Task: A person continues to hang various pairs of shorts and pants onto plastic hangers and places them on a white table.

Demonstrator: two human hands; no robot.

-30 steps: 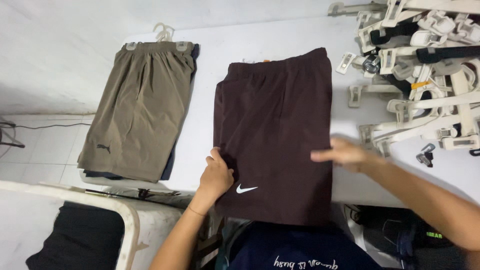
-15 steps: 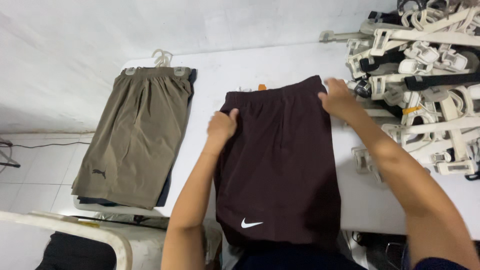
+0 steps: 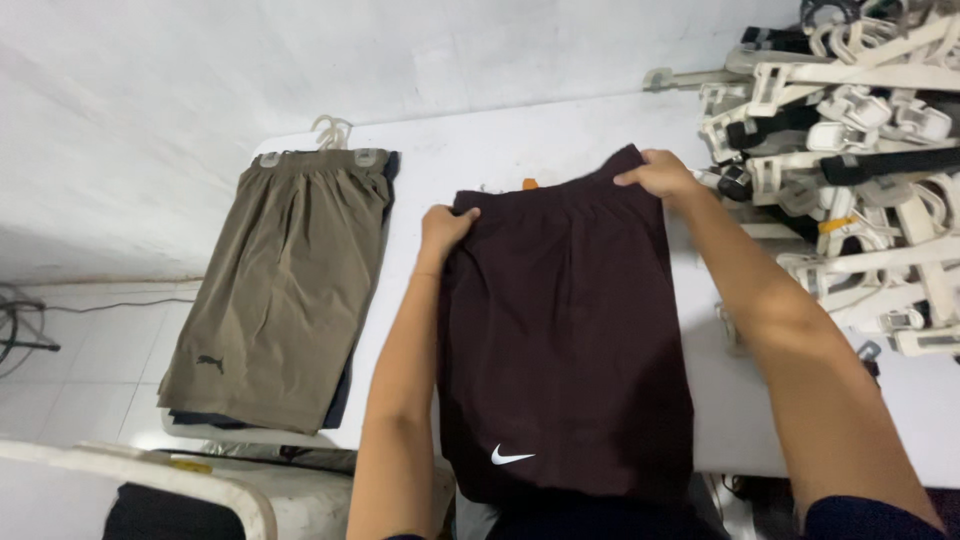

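Dark shorts (image 3: 565, 330): laid flat on the white table (image 3: 500, 150), waistband toward the far wall, hem hanging just over the near edge; a small white emblem is seen at the lower left leg
Left hand (image 3: 445, 225): set on the left corner of the waistband, fingers curled over the cloth in a pinch; the thumb side is tucked under and cannot be fully made out
Right hand (image 3: 660, 175): set on the right corner of the waistband, which is lifted slightly off the table; fingers closed narrow on the fabric
Handling: judged light, thin and limp, probably a little slick; no stiffness is to be expected, so the cloth would sag and fold wherever unsupported. The waistband is judged the firmest part, best taken at its two corners
Olive shorts (image 3: 285, 300): lying flat to the left, well apart from the dark pair, on a white hanger (image 3: 330, 135) and stacked over darker garments of which only the edges show
Hanger pile (image 3: 860, 180): heaped clip hangers, white with dark bars, just beside the right forearm, cut off by the frame
Hidden: small orange bit behind the waistband, kind not clear; hem of the dark shorts is lost against dark clothing below; a white curved rail (image 3: 140, 480) is seen at lower left, purpose unclear
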